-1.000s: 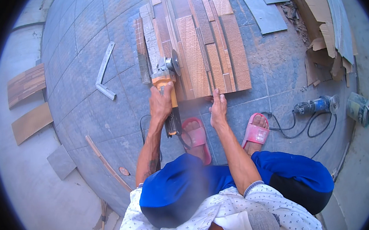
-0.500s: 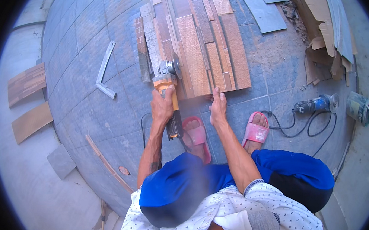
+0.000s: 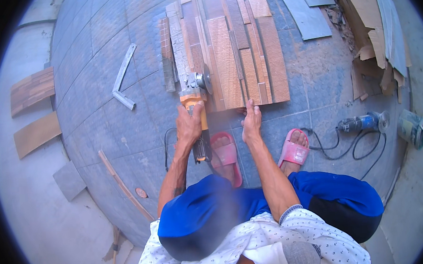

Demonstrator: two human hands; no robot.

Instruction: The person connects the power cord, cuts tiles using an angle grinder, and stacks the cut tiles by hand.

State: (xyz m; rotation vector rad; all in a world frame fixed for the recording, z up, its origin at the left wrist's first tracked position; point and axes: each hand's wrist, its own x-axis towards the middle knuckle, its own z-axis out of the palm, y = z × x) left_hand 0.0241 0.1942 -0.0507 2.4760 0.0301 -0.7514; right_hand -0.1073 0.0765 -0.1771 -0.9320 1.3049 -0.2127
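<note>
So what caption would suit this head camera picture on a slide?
Left hand grips an orange-handled angle grinder at long brown wood-look tile strips, right hand pressing their near edge.

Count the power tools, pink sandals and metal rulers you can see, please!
Angle grinders: 2, one orange in the left hand, one blue on the floor.
Pink sandals: 2.
Metal squares: 1.
Total: 5.

We stand on a floor of blue-grey paving tiles in bright daylight, with pale bare concrete beside it on the left. Torn cardboard sheets are heaped at the far right, and grey tile offcuts, perhaps slate, lie near them.
</note>
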